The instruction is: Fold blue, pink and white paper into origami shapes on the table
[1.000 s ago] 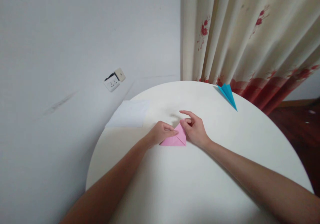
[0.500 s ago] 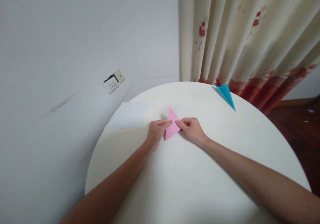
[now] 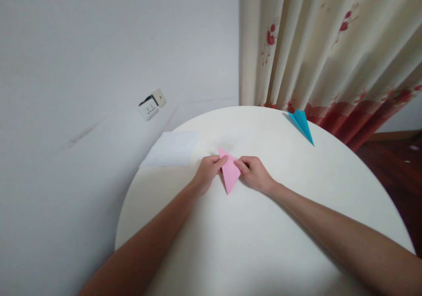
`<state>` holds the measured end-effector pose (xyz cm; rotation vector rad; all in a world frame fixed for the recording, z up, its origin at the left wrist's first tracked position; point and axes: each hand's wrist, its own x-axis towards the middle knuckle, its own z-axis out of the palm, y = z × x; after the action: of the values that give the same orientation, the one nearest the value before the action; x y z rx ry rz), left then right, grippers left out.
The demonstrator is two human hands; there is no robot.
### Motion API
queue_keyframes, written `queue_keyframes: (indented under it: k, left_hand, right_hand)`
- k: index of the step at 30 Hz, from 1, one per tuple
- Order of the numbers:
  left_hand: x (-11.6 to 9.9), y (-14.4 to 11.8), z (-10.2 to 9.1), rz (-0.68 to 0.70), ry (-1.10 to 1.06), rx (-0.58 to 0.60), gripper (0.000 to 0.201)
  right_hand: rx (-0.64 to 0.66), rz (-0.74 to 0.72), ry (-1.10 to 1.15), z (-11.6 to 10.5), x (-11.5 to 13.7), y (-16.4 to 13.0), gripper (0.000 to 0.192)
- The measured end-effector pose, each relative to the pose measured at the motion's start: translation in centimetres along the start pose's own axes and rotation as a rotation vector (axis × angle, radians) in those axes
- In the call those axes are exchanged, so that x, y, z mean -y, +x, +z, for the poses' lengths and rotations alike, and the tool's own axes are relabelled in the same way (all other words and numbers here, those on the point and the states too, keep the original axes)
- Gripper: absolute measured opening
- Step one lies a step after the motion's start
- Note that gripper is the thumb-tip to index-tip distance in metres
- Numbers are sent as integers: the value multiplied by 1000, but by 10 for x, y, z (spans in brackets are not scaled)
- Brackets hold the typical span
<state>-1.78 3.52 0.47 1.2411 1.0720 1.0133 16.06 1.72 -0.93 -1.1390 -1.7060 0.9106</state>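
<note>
Paper [image 3: 231, 177], pink and folded into a pointed shape, sits between our two hands above the middle of the white round table [image 3: 263, 243], one tip aimed away from us and another toward us. Our left hand [image 3: 208, 170] pinches its left edge, thumb pressed flat on the upper face and the other fingers curled underneath. Our right hand [image 3: 255, 173] pinches the opposite edge, thumb on top near the right corner, the rest of the fingers tucked in. We cannot tell whether the near tip touches the tabletop.

Beyond our left hand, near the wall [image 3: 99, 45], we see white paper [image 3: 169, 149] lying flat; any print on it would be too faint for us to read. Toward the far right rim rests a blue folded paper plane [image 3: 302, 125], its nose pointing back toward us, well apart from our hands.

On the wall we make out a white socket [image 3: 148, 109] with dark slots, just beside a beige plate [image 3: 159, 97]; lettering on either would be too small to tell. A cream curtain [image 3: 316, 45] with red floral prints and a red lower band hangs behind the table.
</note>
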Motion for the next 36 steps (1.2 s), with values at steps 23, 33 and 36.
queue_keyframes:
  k: [23, 33, 36]
  left_hand:
    - [-2, -2, 2, -51, 129, 130, 43]
    - [-6, -5, 1, -121, 181, 201, 38]
    - [-6, -5, 0, -116, 210, 203, 42]
  right_hand:
    - [-217, 26, 23, -2, 1, 3, 40]
    - [-391, 65, 15, -4, 1, 3, 42]
    - [-471, 98, 34, -5, -2, 4, 42]
